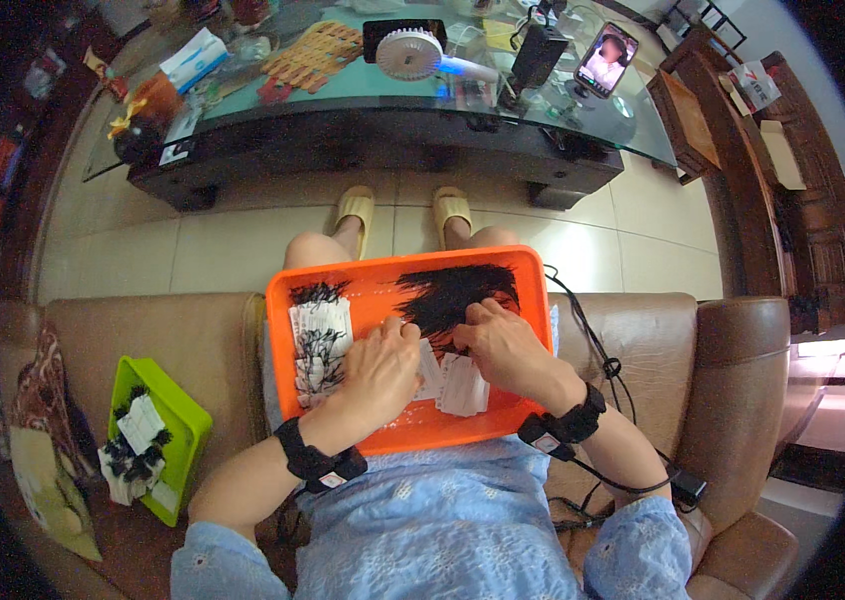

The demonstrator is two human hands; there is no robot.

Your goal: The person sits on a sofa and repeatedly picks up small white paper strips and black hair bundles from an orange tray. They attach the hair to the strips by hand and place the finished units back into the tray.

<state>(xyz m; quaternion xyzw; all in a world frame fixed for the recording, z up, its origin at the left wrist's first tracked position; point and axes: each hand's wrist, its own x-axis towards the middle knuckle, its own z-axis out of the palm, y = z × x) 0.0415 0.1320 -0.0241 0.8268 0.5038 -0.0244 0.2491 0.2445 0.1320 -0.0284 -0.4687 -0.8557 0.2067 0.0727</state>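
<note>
An orange tray [393,436] rests across my lap. My left hand [383,365] is over its middle, fingers curled in, with a narrow white card [429,372] showing from beneath its thumb side. In the tray's far right part lies a loose pile of thin black strands [458,290]. My right hand [499,342] is at the near edge of that pile, its fingers pinched on black strands; the fingertips are partly hidden. Just below it lies a stack of blank-looking white cards [463,387]. Along the left side are white cards with black strands [321,340] on them.
A green tray [198,420] with more white cards and black strands sits on the brown sofa [163,330] to my left. Black cables [608,360] run along my right side. Ahead, a glass table [343,95] carries a small white fan [410,54] and a phone [608,60].
</note>
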